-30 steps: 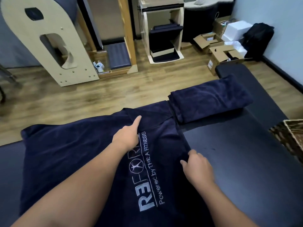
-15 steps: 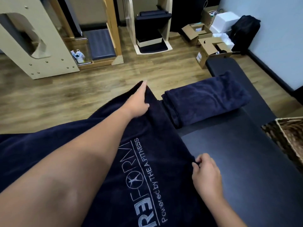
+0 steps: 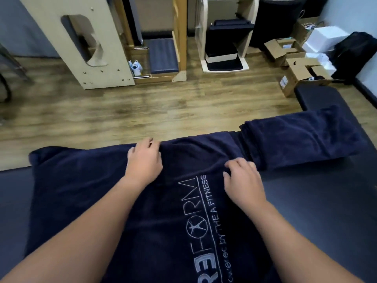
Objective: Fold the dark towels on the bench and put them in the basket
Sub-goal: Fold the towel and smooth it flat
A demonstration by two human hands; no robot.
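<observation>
Now over the bench [image 3: 318, 225], black padded top, wide dark towel [image 3: 98, 201] spread flat across it with pale lettering running up its right half. Left hand [image 3: 143, 158] planted at the towel's far edge, fingers curled over that hem and gripping the cloth, fabric bunching into a ridge just beside the knuckles. Right hand [image 3: 241, 180] down near the towel's far right corner, fingers bent and pinching a small pucker of cloth; thumb tucked under, so the hold itself only partly visible. Both forearms stretched out low over the towel. Just beyond the right hand, touching the spread towel's corner, folded towel [image 3: 302, 144] lying as a thick dark block at the bench's far edge. Basket nowhere in shot. Beyond the bench's far edge, wooden floor [image 3: 142, 111]. Further across that floor from the bench, pale wooden frame [image 3: 81, 41] with a cut-out, and a white shelf unit [image 3: 222, 37] holding dark pads. Off the bench's far right end, open cardboard boxes [image 3: 295, 64] clustered beside a black bag [image 3: 355, 56].
</observation>
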